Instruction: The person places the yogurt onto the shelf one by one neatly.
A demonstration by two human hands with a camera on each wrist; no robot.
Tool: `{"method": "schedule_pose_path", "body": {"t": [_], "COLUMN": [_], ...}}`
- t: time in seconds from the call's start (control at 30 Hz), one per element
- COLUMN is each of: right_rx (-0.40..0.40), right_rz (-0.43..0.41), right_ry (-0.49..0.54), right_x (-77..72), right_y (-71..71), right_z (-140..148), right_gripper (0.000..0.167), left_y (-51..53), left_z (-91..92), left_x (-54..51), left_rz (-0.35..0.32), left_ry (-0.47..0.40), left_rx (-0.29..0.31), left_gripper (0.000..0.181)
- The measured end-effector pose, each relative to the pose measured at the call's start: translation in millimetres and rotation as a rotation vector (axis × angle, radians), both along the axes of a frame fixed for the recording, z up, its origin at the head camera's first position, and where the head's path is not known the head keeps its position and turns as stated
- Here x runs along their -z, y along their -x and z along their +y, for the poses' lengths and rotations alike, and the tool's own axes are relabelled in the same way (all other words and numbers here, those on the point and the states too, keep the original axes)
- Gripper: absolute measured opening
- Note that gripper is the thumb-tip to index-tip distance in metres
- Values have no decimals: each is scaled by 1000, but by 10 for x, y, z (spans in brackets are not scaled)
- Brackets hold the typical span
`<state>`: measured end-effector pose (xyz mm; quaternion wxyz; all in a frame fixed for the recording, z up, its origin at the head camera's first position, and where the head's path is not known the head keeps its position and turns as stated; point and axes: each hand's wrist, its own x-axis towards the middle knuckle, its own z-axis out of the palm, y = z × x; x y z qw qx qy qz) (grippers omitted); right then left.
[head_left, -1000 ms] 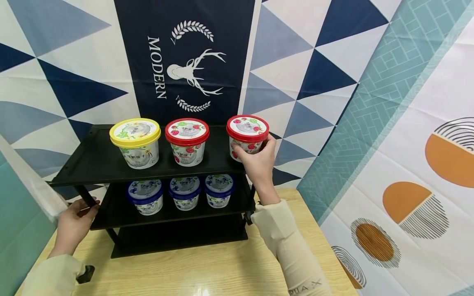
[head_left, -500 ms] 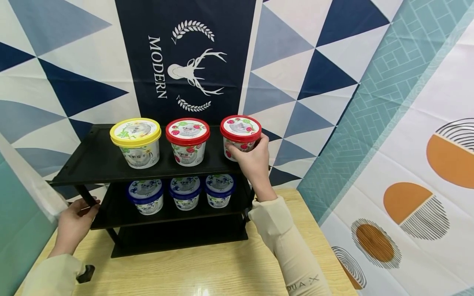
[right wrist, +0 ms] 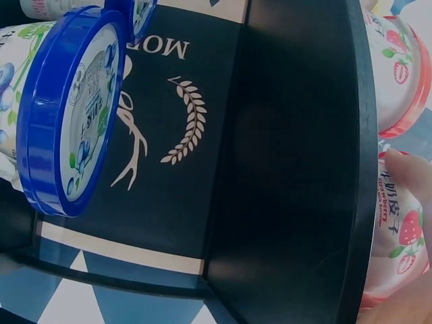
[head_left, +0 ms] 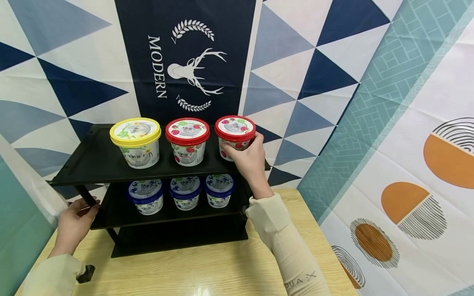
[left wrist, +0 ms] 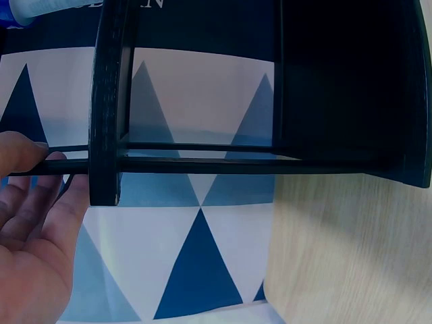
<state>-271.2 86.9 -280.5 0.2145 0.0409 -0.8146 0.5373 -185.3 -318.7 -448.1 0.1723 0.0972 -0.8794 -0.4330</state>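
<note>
My right hand (head_left: 249,158) grips a red-lidded strawberry yogurt tub (head_left: 235,130) at the right of the black rack's top shelf (head_left: 89,160). In the right wrist view that strawberry tub (right wrist: 399,236) shows behind the shelf edge, with the thumb on its side. To its left stand a second red-lidded tub (head_left: 188,142) and a yellow-lidded tub (head_left: 136,142), apart from each other. At the rack's left end my left hand (head_left: 74,222) holds a side post and rail; in the left wrist view thumb and fingers of the left hand (left wrist: 34,223) close round the thin rail (left wrist: 71,165).
Several blue-lidded blueberry tubs (head_left: 145,197) stand in a row on the middle shelf. The bottom shelf (head_left: 177,236) sits on a light wooden table (head_left: 177,271). Patterned cloth (head_left: 289,53) hangs close behind, with another panel (head_left: 403,197) at the right.
My right hand has moved left along the top shelf with the red-lidded tub, closer to the other red-lidded tub. The left hand stays on the rack.
</note>
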Motion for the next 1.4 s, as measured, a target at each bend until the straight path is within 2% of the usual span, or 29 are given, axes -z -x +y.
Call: {"method": "schedule_pose_path", "body": {"t": [0.27, 0.57, 0.77, 1.0, 1.4], "right_rx": [6, 1, 7, 13, 15], "right_rz": [-17, -19, -24, -44, -79], "right_ry": [-14, -19, -31, -41, -91], "right_x": [-12, -29, -25, -19, -21], "right_y": [18, 13, 2, -14, -35], "right_z": [-32, -44, -56, -46, -5], "right_gripper": [83, 84, 85, 86, 89], "left_y": [-3, -1, -4, 7, 12], "left_z": [-10, -14, -12, -4, 4], "left_x": [-3, -20, -22, -13, -6], "left_rz": [-9, 40, 18, 35, 23], "left_ry": [-1, -14, -20, -14, -29], "left_rx": [-4, -4, -10, -17, 6], "left_gripper": [42, 40, 42, 40, 42]}}
